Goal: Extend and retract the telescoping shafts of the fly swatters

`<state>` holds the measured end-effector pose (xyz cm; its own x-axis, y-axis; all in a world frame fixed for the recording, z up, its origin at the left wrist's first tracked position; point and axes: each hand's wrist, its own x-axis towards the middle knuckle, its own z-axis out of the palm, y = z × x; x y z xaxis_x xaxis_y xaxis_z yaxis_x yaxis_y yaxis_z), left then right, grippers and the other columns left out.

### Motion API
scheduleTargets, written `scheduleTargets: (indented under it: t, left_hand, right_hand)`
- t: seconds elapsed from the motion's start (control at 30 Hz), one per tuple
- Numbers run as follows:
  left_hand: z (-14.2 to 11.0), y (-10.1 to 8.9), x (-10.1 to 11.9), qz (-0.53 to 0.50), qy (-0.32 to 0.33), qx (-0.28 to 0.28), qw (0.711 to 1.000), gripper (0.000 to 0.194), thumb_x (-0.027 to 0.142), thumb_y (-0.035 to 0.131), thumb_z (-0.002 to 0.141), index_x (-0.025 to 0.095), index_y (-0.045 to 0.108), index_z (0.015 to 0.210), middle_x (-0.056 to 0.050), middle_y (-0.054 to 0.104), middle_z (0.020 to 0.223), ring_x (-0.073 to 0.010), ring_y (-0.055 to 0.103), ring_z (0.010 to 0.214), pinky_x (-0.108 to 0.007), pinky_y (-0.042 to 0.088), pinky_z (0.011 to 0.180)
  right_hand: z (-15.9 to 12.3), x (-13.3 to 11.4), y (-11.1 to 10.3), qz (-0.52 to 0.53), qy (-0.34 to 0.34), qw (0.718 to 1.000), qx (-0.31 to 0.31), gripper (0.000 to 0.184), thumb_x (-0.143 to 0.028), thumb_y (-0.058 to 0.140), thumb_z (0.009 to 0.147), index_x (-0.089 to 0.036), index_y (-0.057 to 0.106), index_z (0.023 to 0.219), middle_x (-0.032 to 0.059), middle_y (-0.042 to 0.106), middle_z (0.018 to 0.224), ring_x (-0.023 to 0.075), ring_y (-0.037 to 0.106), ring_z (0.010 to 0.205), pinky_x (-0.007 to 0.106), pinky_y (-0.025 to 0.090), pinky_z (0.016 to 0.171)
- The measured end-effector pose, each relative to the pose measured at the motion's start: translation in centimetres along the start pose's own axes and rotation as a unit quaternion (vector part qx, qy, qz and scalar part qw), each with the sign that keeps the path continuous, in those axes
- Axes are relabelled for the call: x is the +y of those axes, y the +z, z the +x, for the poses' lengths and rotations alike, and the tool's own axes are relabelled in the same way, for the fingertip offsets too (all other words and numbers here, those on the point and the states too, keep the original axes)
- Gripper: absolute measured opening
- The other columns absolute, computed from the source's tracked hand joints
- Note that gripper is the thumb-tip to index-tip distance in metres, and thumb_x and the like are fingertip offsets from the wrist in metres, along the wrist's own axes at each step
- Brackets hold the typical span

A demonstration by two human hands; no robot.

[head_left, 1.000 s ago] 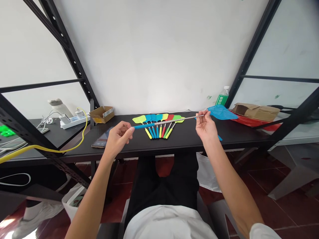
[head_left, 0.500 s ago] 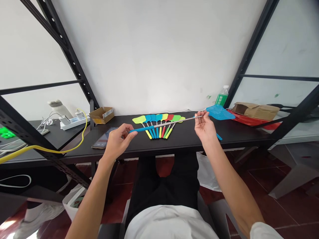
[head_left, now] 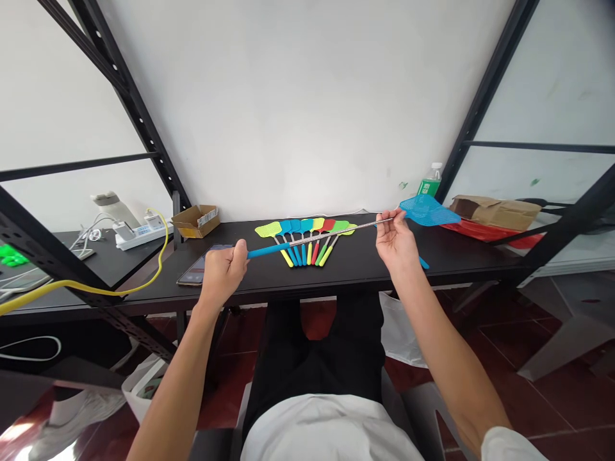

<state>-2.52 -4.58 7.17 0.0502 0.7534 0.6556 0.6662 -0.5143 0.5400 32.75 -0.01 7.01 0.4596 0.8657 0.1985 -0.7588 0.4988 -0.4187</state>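
Fingers of left hand (head_left: 223, 269) wrapped round handle (head_left: 266, 251) of blue swatter (head_left: 336, 232); rod (head_left: 365, 225) pinched by right hand (head_left: 394, 241) near head (head_left: 429, 210). Swatter suspended between both, above tabletop (head_left: 358, 264). Rod seemingly drawn out; fanned swatters (head_left: 309, 254), beyond fingers, judged unextended.

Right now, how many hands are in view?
2: the left hand grips the raised swatter by its blue handle; the right hand pinches its metal shaft near the blue head. Any hands of whoever wears the white shoe at lower left are hidden.

L hand (head_left: 223, 269) now fisted round blue swatter hdl (head_left: 268, 250); prev. pinching it.
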Motion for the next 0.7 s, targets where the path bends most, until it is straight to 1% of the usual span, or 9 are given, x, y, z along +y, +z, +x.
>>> scheduleTargets:
  t: [0.1, 0.17, 0.23, 0.3, 0.33, 0.4, 0.57, 0.63, 0.7]
  left_hand:
    - [0.0, 0.0, 0.0, -0.055, -0.031, -0.029, 0.998, 0.06, 0.041, 0.038, 0.1, 0.021, 0.034, 0.044, -0.001, 0.042, 0.039, -0.0122, 0.044, 0.042, -0.025, 0.038, 0.049]
    - [0.0, 0.0, 0.1, -0.078, -0.029, -0.048, 0.995, 0.054, 0.041, 0.039, 0.1, 0.02, 0.041, 0.05, -0.001, 0.048, 0.044, -0.0117, 0.045, 0.044, -0.024, 0.039, 0.049]
    - [0.0, -0.1, 0.3, -0.096, -0.027, -0.057, 0.993, 0.038, 0.04, 0.045, 0.097, 0.019, 0.053, 0.067, -0.001, 0.056, 0.054, -0.0115, 0.049, 0.047, -0.022, 0.04, 0.048]
    - [-0.1, -0.1, 0.5, -0.105, -0.023, -0.056, 0.993, 0.021, 0.039, 0.055, 0.093, 0.019, 0.059, 0.089, 0.0, 0.06, 0.062, -0.0119, 0.053, 0.05, -0.021, 0.042, 0.048]
    - [-0.1, -0.1, 0.5, -0.106, -0.019, -0.05, 0.993, 0.02, 0.038, 0.058, 0.091, 0.02, 0.059, 0.098, 0.0, 0.061, 0.065, -0.0119, 0.053, 0.051, -0.021, 0.042, 0.047]
    - [-0.1, 0.0, 0.4, -0.1, -0.005, -0.035, 0.994, 0.023, 0.038, 0.06, 0.09, 0.02, 0.057, 0.106, 0.0, 0.062, 0.069, -0.0113, 0.053, 0.051, -0.021, 0.043, 0.047]
    - [0.1, -0.1, -0.4, -0.033, 0.024, -0.016, 0.999, 0.021, 0.038, 0.055, 0.093, 0.02, 0.059, 0.101, 0.0, 0.063, 0.07, -0.0109, 0.052, 0.051, -0.022, 0.041, 0.05]
    - [0.1, -0.4, -0.6, -0.002, 0.034, -0.023, 0.999, 0.022, 0.04, 0.051, 0.094, 0.02, 0.061, 0.093, 0.001, 0.061, 0.065, -0.0111, 0.05, 0.05, -0.022, 0.04, 0.05]
    - [0.0, -0.7, -0.5, 0.006, 0.045, -0.03, 0.999, 0.029, 0.041, 0.048, 0.096, 0.02, 0.06, 0.08, 0.001, 0.057, 0.058, -0.0115, 0.048, 0.049, -0.023, 0.038, 0.05]
  right_hand:
    - [0.1, -0.1, 0.1, 0.008, -0.009, 1.0, -0.01, 0.013, -0.023, 0.067, 0.092, -0.021, 0.065, 0.079, -0.0068, 0.067, 0.074, 0.0064, 0.072, 0.078, 0.026, 0.059, 0.093]
    - [0.2, -0.2, 0.0, 0.013, -0.013, 1.0, -0.005, 0.015, -0.023, 0.065, 0.094, -0.021, 0.064, 0.078, -0.0068, 0.067, 0.073, 0.0057, 0.071, 0.077, 0.024, 0.059, 0.092]
    - [0.4, -0.3, -0.1, 0.019, -0.017, 1.0, 0.009, 0.016, -0.023, 0.064, 0.094, -0.021, 0.063, 0.078, -0.0069, 0.068, 0.074, 0.0051, 0.071, 0.075, 0.023, 0.059, 0.091]
    - [0.6, -0.4, -0.3, 0.022, -0.018, 0.999, 0.023, 0.015, -0.024, 0.067, 0.092, -0.021, 0.063, 0.078, -0.007, 0.068, 0.074, 0.0051, 0.071, 0.076, 0.023, 0.059, 0.092]
    - [0.6, -0.5, -0.3, 0.022, -0.017, 0.999, 0.027, 0.015, -0.024, 0.068, 0.092, -0.021, 0.063, 0.078, -0.007, 0.068, 0.075, 0.0052, 0.071, 0.076, 0.023, 0.059, 0.092]
    - [0.6, -0.4, -0.3, 0.02, -0.013, 0.999, 0.027, 0.016, -0.024, 0.067, 0.092, -0.02, 0.063, 0.077, -0.0066, 0.068, 0.075, 0.0051, 0.071, 0.077, 0.022, 0.058, 0.094]
    - [0.4, -0.1, -0.2, 0.024, 0.001, 1.0, 0.018, 0.02, -0.023, 0.059, 0.097, -0.02, 0.063, 0.078, -0.0059, 0.067, 0.073, 0.0044, 0.071, 0.076, 0.022, 0.057, 0.094]
    - [0.4, 0.0, -0.3, 0.023, 0.004, 1.0, 0.01, 0.016, -0.024, 0.064, 0.095, -0.02, 0.063, 0.079, -0.0063, 0.067, 0.073, 0.0047, 0.071, 0.077, 0.023, 0.058, 0.094]
    - [0.4, 0.0, -0.4, 0.017, 0.003, 1.0, 0.002, 0.013, -0.024, 0.069, 0.091, -0.021, 0.064, 0.08, -0.0073, 0.066, 0.073, 0.0052, 0.071, 0.078, 0.024, 0.058, 0.093]
